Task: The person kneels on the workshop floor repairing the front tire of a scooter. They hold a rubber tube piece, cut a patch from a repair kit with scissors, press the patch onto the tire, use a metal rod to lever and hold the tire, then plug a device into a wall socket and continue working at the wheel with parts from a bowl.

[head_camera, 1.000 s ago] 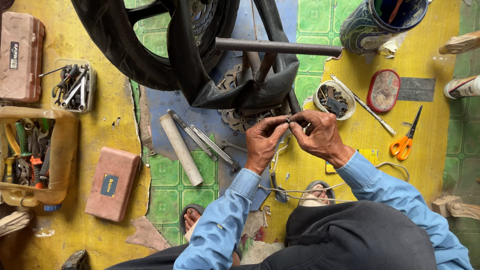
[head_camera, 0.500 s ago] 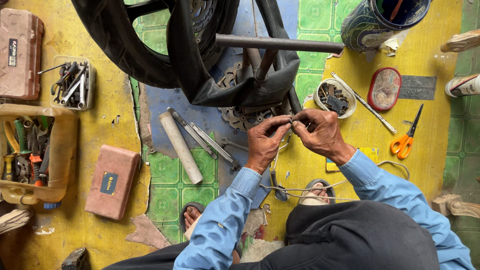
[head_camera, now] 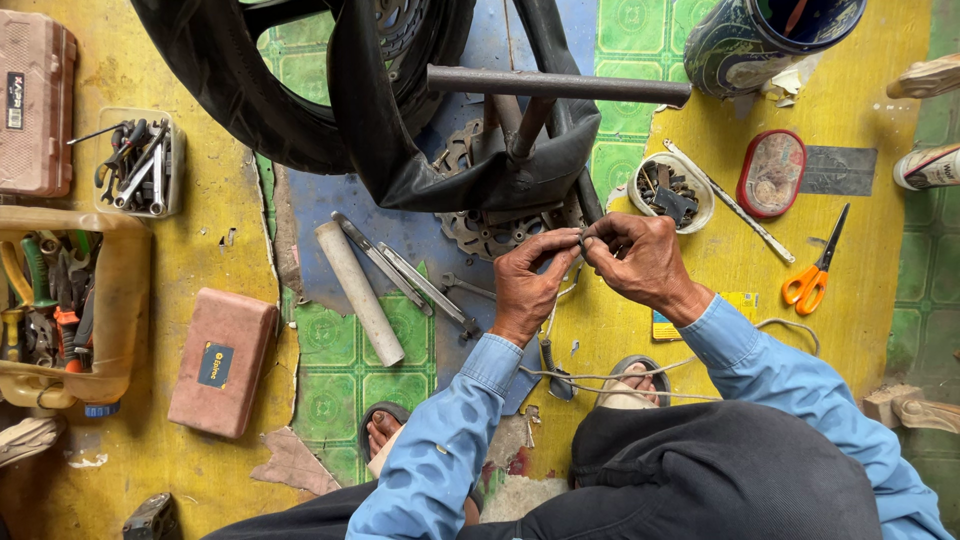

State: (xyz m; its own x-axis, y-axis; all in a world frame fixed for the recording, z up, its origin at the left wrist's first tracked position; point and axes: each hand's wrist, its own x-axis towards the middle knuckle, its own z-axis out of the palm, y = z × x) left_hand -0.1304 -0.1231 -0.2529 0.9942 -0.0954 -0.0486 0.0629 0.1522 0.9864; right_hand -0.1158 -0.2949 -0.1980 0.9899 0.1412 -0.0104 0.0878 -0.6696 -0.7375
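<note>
Left hand (head_camera: 527,283), right hand (head_camera: 640,262): fingertips pinched together.

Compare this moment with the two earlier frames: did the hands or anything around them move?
Barely anything changed. Both hands, left hand and right hand, remain together pinching a small dark part between the fingertips, just below the draped inner tube. The white pipe, orange scissors and tool tray lie where they were.

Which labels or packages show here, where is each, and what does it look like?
Brown case, floor left of the left arm: flat rectangle, small black label with a yellow mark.
Maroon case, top left edge: boxy, narrow dark label.
Yellow card, under the right wrist: yellow with a blue edge.
No screens or signs.
</note>
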